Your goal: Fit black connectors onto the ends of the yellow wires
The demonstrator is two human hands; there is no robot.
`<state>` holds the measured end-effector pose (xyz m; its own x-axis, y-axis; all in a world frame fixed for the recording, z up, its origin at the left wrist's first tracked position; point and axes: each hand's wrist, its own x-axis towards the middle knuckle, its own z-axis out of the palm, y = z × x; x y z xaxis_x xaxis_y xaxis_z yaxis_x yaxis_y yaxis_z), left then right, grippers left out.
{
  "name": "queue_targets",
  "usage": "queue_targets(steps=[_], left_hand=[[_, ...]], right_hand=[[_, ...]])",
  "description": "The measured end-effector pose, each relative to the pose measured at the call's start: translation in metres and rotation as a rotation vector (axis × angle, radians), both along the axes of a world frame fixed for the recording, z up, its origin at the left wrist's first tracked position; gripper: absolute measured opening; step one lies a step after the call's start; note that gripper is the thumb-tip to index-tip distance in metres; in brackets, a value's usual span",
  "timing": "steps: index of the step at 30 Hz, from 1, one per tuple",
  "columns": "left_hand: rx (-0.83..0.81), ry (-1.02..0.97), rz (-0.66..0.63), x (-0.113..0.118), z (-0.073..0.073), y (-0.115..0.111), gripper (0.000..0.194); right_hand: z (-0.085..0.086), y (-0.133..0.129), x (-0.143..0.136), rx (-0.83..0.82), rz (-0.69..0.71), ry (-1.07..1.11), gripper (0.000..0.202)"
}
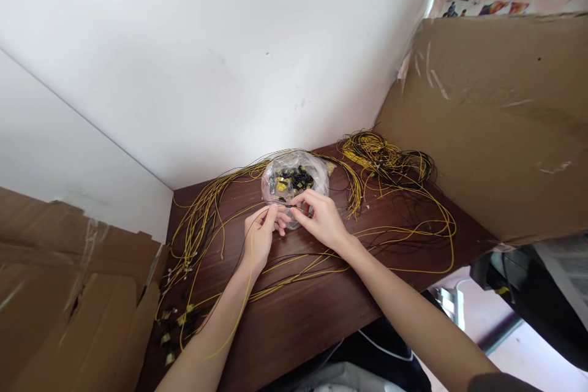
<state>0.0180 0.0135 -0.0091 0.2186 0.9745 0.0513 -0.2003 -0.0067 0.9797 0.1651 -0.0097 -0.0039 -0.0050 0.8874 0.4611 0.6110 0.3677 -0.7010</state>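
My left hand (263, 234) pinches a thin yellow wire and a thin black wire, whose free lengths trail down over my left forearm. Opposite it, the thumb and fingers of my right hand (319, 217) are closed on a small black piece (289, 206) at the wires' end; its exact kind is too small to make out. Just behind both hands sits a clear plastic bag (319, 166), open at the top, with small black and yellow parts (294, 180) inside.
Bundled yellow and black wires (197, 220) lie left on the brown tabletop (316, 312), some with small connectors (169, 338). A tangled wire heap (376, 156) sits at the back right. Cardboard stands left (78, 294) and right (496, 128); a white wall (220, 61) rises behind.
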Motion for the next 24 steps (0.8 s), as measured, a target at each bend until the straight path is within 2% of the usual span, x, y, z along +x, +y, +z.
queue_targets(steps=[9,19,24], left_hand=[[0.133,0.181,0.046,-0.0014,0.0012,-0.0002,0.023],[0.046,-0.036,0.086,-0.0021,-0.0059,0.0035,0.027],[0.087,0.025,0.066,-0.0029,-0.0073,0.0037,0.023]], right_hand=[[0.0004,-0.0016,-0.003,0.019,0.042,-0.01,0.01],[0.0013,-0.0013,-0.0028,0.001,0.036,-0.007,0.013],[0.0007,-0.0016,-0.0041,0.016,0.053,-0.006,0.011]])
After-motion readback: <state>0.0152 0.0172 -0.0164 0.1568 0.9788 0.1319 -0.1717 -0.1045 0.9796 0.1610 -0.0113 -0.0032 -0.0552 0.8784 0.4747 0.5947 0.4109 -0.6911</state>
